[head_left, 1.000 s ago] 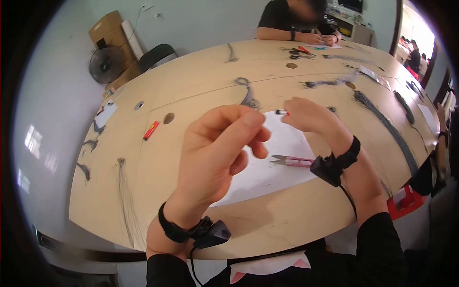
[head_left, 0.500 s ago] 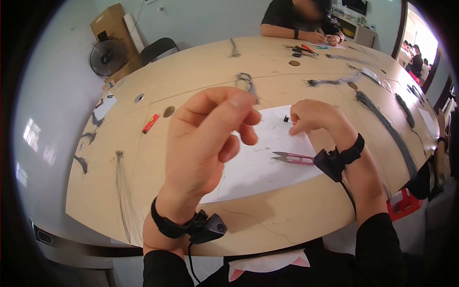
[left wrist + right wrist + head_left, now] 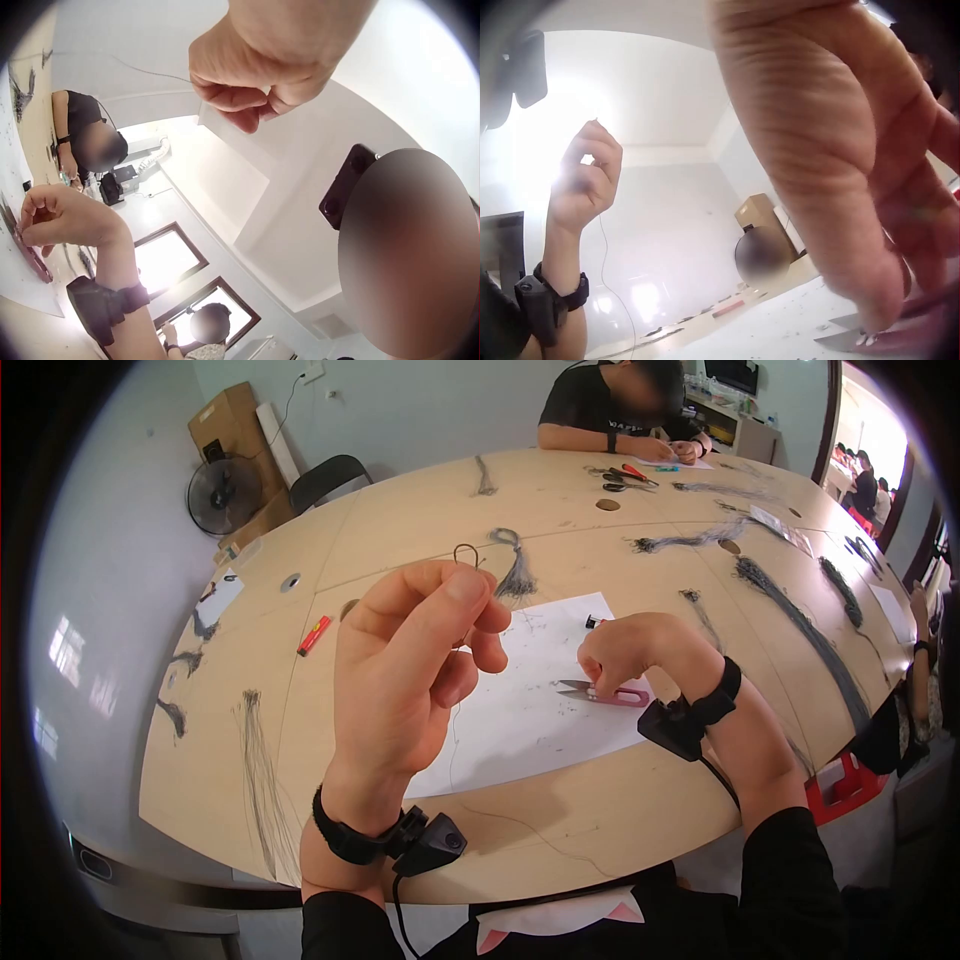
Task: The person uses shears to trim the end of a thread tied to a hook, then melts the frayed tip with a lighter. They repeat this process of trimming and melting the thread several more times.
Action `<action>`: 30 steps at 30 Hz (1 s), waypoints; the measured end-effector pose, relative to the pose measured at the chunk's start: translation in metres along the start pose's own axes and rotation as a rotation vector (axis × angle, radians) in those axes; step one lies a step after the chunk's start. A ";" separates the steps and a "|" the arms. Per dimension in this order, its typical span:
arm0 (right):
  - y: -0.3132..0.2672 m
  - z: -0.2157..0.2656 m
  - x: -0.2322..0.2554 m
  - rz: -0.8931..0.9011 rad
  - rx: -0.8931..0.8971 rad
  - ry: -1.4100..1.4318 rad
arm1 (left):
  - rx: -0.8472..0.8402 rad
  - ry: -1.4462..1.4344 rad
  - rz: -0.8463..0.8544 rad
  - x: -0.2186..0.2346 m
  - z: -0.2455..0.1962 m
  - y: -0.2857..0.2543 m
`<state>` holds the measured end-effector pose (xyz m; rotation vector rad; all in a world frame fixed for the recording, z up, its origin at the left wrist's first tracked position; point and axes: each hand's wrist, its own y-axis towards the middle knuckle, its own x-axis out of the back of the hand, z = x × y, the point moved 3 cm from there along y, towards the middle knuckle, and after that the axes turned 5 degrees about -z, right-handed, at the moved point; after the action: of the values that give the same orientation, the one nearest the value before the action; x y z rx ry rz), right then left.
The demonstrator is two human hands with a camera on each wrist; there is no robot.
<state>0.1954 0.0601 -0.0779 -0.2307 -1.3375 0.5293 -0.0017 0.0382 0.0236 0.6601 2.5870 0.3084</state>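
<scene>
My left hand [image 3: 405,660], raised over the near side of the table, pinches a thin dark thread between thumb and forefinger. A small loop of the thread [image 3: 467,552] stands above the fingertips, and its tail [image 3: 606,274] trails down below the hand. Over the white paper [image 3: 510,750], my right hand [image 3: 635,650] has thumb and fingers on pink-handled thread snips [image 3: 628,698], near where blades and handles meet. The blades point left. Just behind that hand shows the black end of a small object [image 3: 592,622], the rest of it hidden.
A red stick-shaped item [image 3: 314,636] lies left on the table [image 3: 380,840]. Bundles of grey thread [image 3: 800,620] lie around, one looped bundle [image 3: 515,565] beyond the paper. Scissors and red-handled pliers [image 3: 628,475] lie near a person [image 3: 600,420] seated opposite.
My right hand has come down and nearer onto the snips, away from the small black-ended object. My left hand has shifted left, and the thread loop now shows above its fingers.
</scene>
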 end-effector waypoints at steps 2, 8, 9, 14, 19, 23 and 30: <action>-0.003 0.003 0.004 -0.025 -0.046 0.027 | 0.000 0.005 0.004 -0.001 0.000 -0.001; 0.002 0.002 -0.003 0.037 -0.067 -0.104 | 0.024 -0.007 0.037 -0.003 0.000 -0.002; 0.003 0.002 -0.003 0.040 -0.068 -0.090 | 0.044 -0.015 0.042 -0.003 0.001 -0.003; 0.002 0.003 0.002 -0.021 -0.019 0.009 | 0.049 -0.026 0.060 -0.004 0.002 -0.004; -0.001 0.005 0.017 -0.181 0.234 0.382 | 0.030 -0.027 0.085 -0.004 0.002 -0.005; -0.021 0.018 0.033 -0.195 0.299 0.885 | 0.031 0.004 0.066 -0.004 0.004 -0.004; -0.075 0.052 0.062 -0.673 0.487 1.217 | 0.040 0.030 0.018 -0.007 0.008 -0.004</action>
<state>0.1711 0.0184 0.0214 0.2832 -0.0340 0.0550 0.0059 0.0321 0.0175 0.6985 2.6227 0.2751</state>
